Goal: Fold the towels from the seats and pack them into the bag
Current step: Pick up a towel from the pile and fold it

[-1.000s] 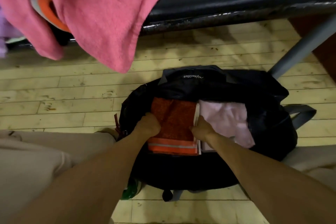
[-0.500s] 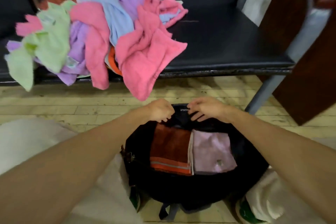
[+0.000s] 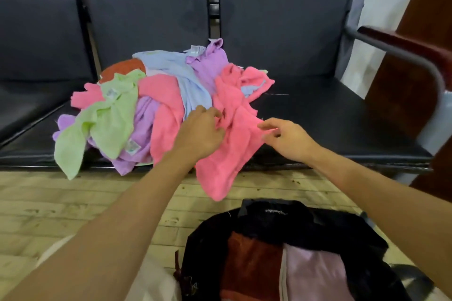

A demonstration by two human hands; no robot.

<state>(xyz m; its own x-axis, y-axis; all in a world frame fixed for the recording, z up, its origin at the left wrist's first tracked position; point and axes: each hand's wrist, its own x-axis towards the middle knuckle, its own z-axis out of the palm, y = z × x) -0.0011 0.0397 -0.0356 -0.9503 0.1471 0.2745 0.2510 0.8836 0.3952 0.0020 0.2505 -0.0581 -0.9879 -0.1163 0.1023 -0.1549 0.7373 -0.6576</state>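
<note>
A heap of loose towels (image 3: 156, 102) in pink, green, lilac and light blue lies on the black seat (image 3: 330, 117). One pink towel (image 3: 230, 154) hangs over the seat's front edge. My left hand (image 3: 200, 132) lies on it, fingertips curled into its folds. My right hand (image 3: 286, 137) hovers at the towel's right edge with loosely spread fingers that touch the cloth. On the floor below stands the open black bag (image 3: 305, 222). Inside it, side by side, lie a folded rust-orange towel (image 3: 252, 259) and a folded pale pink towel (image 3: 315, 273).
The row of black seats has a grey metal frame and a dark wooden armrest (image 3: 403, 44) at the right. A dark wooden panel (image 3: 403, 105) stands beyond it. A pale plank floor (image 3: 73, 203) runs under the seats. My light-trousered knee (image 3: 151, 276) is beside the bag.
Both hands left the bag's rim and rose to the pink towel on the seat. The view tilted up, so the bag now sits at the bottom edge.
</note>
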